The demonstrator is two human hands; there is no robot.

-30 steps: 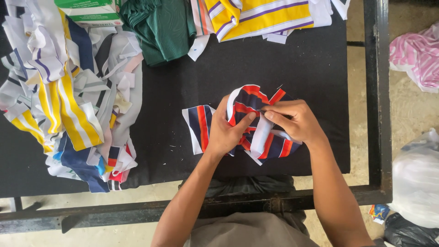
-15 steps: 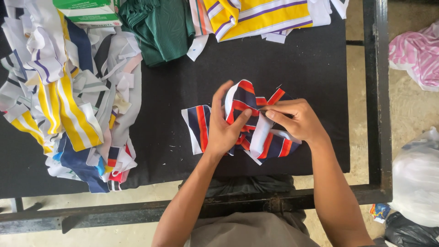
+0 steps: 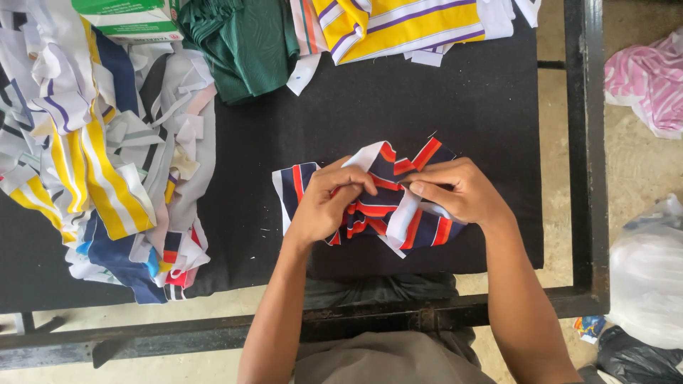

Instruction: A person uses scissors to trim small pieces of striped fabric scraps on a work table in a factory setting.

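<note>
Both hands work a small bundle of navy, red and white striped knit fabric pieces (image 3: 384, 206) that lies a little right of the middle of the black cloth-covered bench (image 3: 455, 92), close to its near edge. The left hand (image 3: 324, 206) curls over the bundle's left half with the fingers bent and pressing into the cloth, pinching a fold; the right hand (image 3: 459, 192) closes on the right half, thumb and forefinger nipping a white-edged strip near the centre. The bundle looks partly gathered and not yet flat or squared: loose red and white ends stick out at the top and lower right, so by my judgement the sorting of this bundle is mid-way. A large heap of mixed white, yellow, navy and grey fabric strips (image 3: 92, 156) fills the left side of the bench and spills over its near edge. A folded dark green garment (image 3: 245, 43) sits at the far edge beside a green and white cardboard box (image 3: 131, 14), and a yellow piece with purple and white stripes (image 3: 398, 25) lies at the far right. Between these piles and the bundle the black surface is bare, giving free room to the right and beyond the hands. The bench's right edge meets a black metal frame (image 3: 580, 142); beyond it, on the floor, lie a pink striped cloth (image 3: 647, 85) and a whitish plastic bag (image 3: 651, 277).
</note>
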